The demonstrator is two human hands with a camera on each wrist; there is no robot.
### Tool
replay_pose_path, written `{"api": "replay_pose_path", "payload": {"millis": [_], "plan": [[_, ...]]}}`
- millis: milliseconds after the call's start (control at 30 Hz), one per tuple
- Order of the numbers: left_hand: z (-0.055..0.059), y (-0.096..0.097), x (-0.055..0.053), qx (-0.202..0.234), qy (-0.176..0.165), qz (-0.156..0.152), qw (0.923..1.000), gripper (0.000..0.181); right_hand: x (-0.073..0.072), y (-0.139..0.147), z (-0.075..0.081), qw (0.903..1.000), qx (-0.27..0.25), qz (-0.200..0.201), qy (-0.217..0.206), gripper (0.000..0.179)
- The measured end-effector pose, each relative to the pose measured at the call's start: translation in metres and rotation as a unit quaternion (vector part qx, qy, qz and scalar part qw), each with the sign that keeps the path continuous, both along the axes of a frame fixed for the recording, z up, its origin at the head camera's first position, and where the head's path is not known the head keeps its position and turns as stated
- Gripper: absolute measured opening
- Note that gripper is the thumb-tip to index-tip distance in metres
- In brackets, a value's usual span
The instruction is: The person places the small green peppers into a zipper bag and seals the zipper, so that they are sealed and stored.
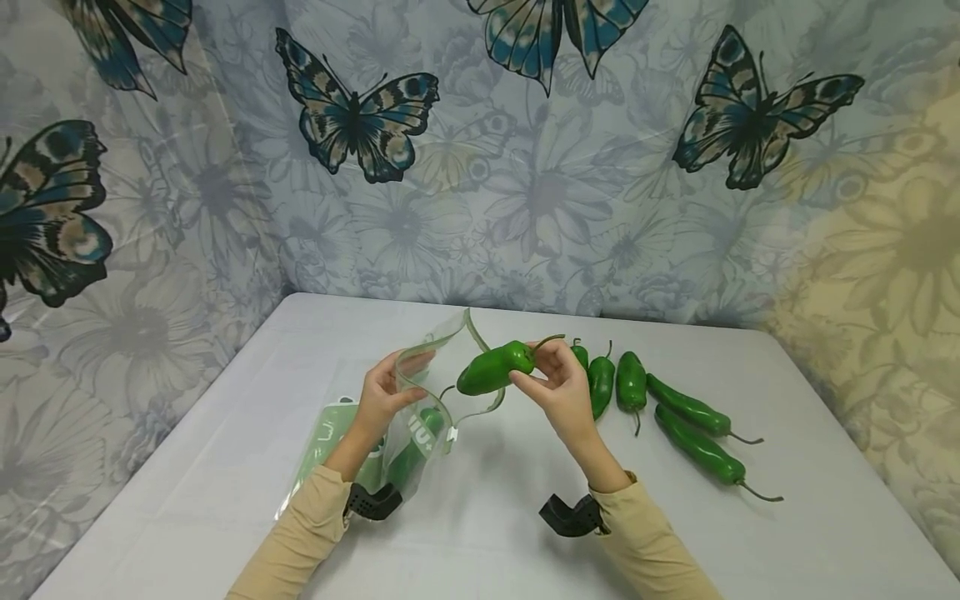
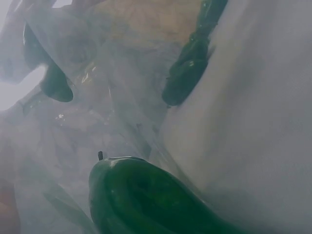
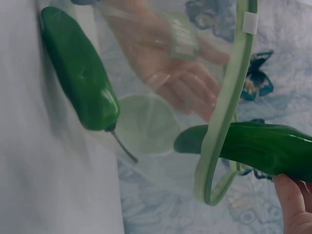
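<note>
A clear zip bag (image 1: 422, 435) with a green-edged mouth stands spread wide at the middle of the table. My left hand (image 1: 381, 398) holds it by the left side of the mouth, thumb and fingers on the plastic. One green pepper (image 1: 407, 463) lies inside the bag, its stem pointing up; the left wrist view shows a large green pepper (image 2: 141, 200) up close. My right hand (image 1: 564, 392) pinches another green pepper (image 1: 491, 370) near its stem end. In the right wrist view the tip of that held pepper (image 3: 263, 146) reaches past the green rim (image 3: 222, 122) into the bag.
To the right of my right hand, several green peppers (image 1: 632, 382) lie on the white table (image 1: 525, 533). A flat pale-green package (image 1: 330, 429) lies under and beside my left forearm. Butterfly-patterned cloth (image 1: 540, 208) hangs behind the table.
</note>
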State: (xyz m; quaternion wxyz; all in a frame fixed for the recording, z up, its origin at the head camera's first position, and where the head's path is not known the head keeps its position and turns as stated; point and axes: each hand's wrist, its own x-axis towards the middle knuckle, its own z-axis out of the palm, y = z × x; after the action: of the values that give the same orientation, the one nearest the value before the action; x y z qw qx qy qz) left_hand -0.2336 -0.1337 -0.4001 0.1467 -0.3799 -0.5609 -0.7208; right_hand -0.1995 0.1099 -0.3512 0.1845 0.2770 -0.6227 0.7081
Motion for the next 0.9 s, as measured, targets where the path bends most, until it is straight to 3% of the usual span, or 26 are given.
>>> {"api": "replay_pose_path", "payload": {"millis": [100,133,267,333,367,533,900], "plan": [[0.000,0.000,0.000,-0.005,-0.004,0.004,1.0000,0.056,-0.001,-0.003,-0.001,0.9999,0.003,0.016,-0.004,0.031],[-0.001,0.000,0.000,-0.006,-0.004,0.006,1.0000,0.056,-0.010,-0.003,-0.013,0.9996,-0.004,0.029,-0.002,0.032],[-0.001,-0.001,0.000,-0.010,-0.005,0.011,0.9999,0.056,-0.009,-0.005,-0.015,0.9992,0.009,0.024,-0.029,0.034],[-0.001,-0.001,0.001,-0.012,-0.003,0.011,0.9999,0.056,-0.007,-0.005,-0.014,0.9985,0.019,0.015,-0.049,0.034],[-0.001,-0.001,0.001,-0.014,-0.005,0.012,0.9998,0.056,0.003,-0.006,-0.003,0.9975,0.031,0.004,-0.064,0.034],[0.000,0.000,0.002,-0.018,-0.010,0.009,0.9997,0.056,0.006,-0.006,-0.001,0.9939,0.039,-0.001,-0.103,0.032],[0.001,0.002,0.003,-0.002,-0.007,-0.003,1.0000,0.055,0.005,-0.005,-0.004,0.9880,0.051,0.055,-0.135,0.040]]}}
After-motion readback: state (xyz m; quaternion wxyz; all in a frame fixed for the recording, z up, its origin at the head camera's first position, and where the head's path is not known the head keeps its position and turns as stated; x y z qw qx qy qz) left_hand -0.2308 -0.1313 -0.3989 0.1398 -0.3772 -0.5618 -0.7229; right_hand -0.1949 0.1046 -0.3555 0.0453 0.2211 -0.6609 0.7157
